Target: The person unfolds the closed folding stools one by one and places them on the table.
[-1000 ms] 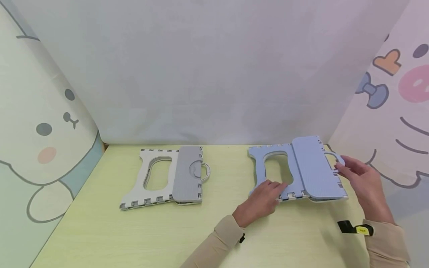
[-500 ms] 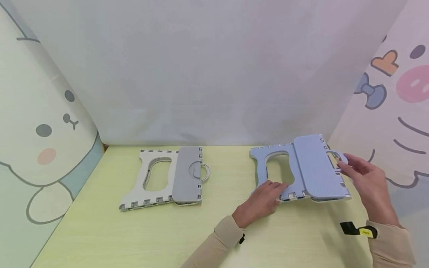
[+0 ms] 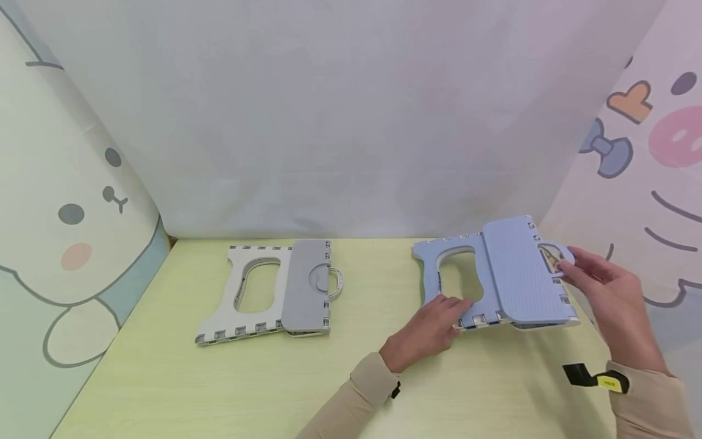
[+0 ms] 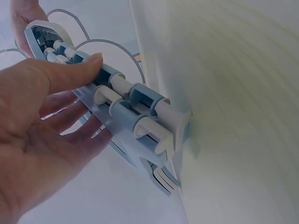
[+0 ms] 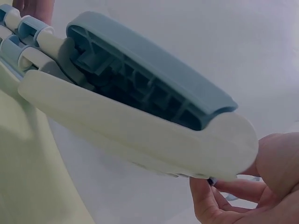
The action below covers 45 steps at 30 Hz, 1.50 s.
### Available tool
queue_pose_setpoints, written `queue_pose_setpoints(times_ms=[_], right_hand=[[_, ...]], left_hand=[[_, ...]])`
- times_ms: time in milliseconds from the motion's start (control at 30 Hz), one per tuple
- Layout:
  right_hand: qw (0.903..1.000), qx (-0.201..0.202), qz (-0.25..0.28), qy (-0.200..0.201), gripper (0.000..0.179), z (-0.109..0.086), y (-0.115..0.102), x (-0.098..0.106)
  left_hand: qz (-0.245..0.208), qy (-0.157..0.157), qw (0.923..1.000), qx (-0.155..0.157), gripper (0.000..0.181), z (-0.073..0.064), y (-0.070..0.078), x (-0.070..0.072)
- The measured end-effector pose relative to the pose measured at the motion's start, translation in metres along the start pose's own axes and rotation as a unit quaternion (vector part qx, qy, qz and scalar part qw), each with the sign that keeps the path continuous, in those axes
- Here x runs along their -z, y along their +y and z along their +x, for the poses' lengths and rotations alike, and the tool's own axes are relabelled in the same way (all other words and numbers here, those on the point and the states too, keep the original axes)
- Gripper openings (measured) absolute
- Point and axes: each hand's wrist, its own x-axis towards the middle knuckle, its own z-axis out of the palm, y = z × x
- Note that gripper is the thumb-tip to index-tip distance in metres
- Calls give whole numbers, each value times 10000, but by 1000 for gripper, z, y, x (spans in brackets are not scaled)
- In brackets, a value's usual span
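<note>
A light-blue folding step stool, folded flat, is tilted over the right part of the table, its handle end raised. With fingers over the leg panel and thumb at the near hinged edge, my left hand grips the stool. My right hand pinches the looped carry handle at the raised end. The right wrist view shows the seat's end from the side, with a gap between its blue and white halves. There the right hand's fingers are partly hidden behind it.
A grey and white folding stool lies folded flat on the left half of the yellow-green table. A pale cloth backdrop stands behind, with cartoon-printed panels on both sides.
My right hand has moved a little to the right and up with the handle, so the blue stool's seat end has risen and shifted right. The left hand has hardly moved.
</note>
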Motion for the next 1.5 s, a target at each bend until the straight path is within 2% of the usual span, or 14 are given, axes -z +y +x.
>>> queue_pose_setpoints(times_ms=[200, 300, 367, 467, 567, 733, 867, 1033, 1300, 1433, 1500], right_hand=[[9992, -157, 340, -162, 70, -1, -4, 5], [9952, -135, 933, -242, 70, 1, -5, 7], [9893, -12, 1428, -289, 67, 1, -5, 8], [9671, 304, 2491, -416, 52, 3, -4, 9], [9460, 586, 3145, -516, 38, 4, -5, 8], [9194, 885, 3763, -727, 33, 5, -6, 9], [8994, 928, 4148, -1016, 37, 7, -8, 11], [9034, 809, 4057, -1127, 36, 7, -13, 14], [8983, 770, 4158, -1196, 36, 6, -18, 15], [8993, 757, 4137, -1201, 37, 7, -21, 15], [8956, 790, 4197, -1243, 39, 7, -22, 14]], left_hand=[[-24, 99, 9999, -60, 54, 0, 0, 1], [-127, 45, 9999, -15, 54, 0, 1, 2], [-140, 44, 9999, -5, 54, 0, 1, 2], [-144, 87, 9999, -15, 53, 0, 1, 3], [-161, 82, 9998, -17, 52, 1, 1, 4], [-252, -34, 9997, 10, 52, 1, 1, 5], [-281, -9, 9996, -31, 53, 1, 0, 4], [-509, -17, 9987, 3, 53, 1, -1, 5], [-837, -142, 9964, 80, 55, 3, -2, 7], [-911, -76, 9958, 29, 54, 3, -3, 7], [-911, -32, 9958, -16, 54, 3, -3, 6]])
